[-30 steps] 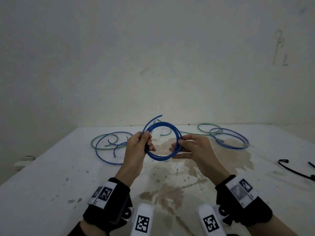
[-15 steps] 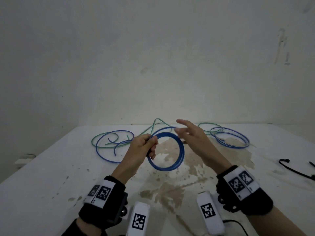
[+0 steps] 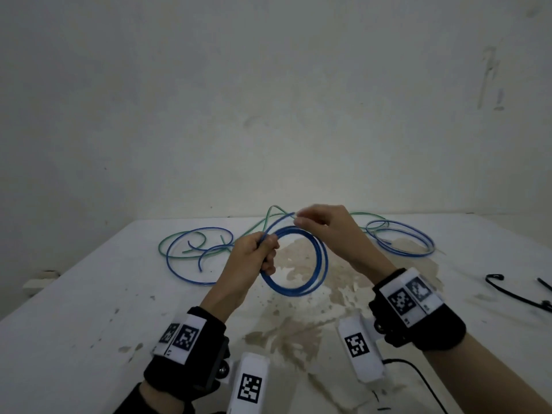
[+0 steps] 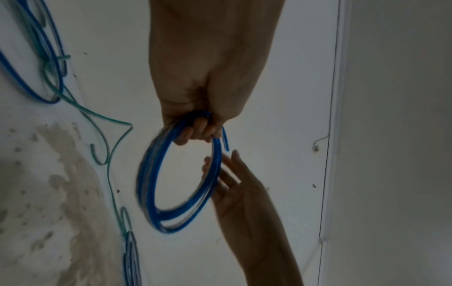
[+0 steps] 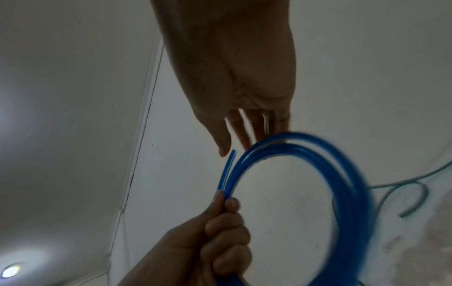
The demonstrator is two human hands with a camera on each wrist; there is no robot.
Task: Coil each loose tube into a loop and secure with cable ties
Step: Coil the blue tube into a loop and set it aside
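Blue coil (image 3: 301, 264) hanging above table (image 3: 89, 309) centre, gripped at left side by left hand (image 3: 254, 258). Free end (image 3: 280, 221) standing loose; right hand (image 3: 325, 231), fingers extended, reaching it. Advising tucking end before tying.

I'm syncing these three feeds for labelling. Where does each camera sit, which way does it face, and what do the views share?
Head: worn on the head, looking forward and down at the table; shows both forearms, the left hand and the right hand.
Left wrist: on the left wrist, looking along the left hand, whose grip holds the blue coil; the right hand's fingers show beyond.
Right wrist: on the right wrist, looking along the straight right fingers; the left hand shows below.
Shared: all three show the blue coil and both hands.
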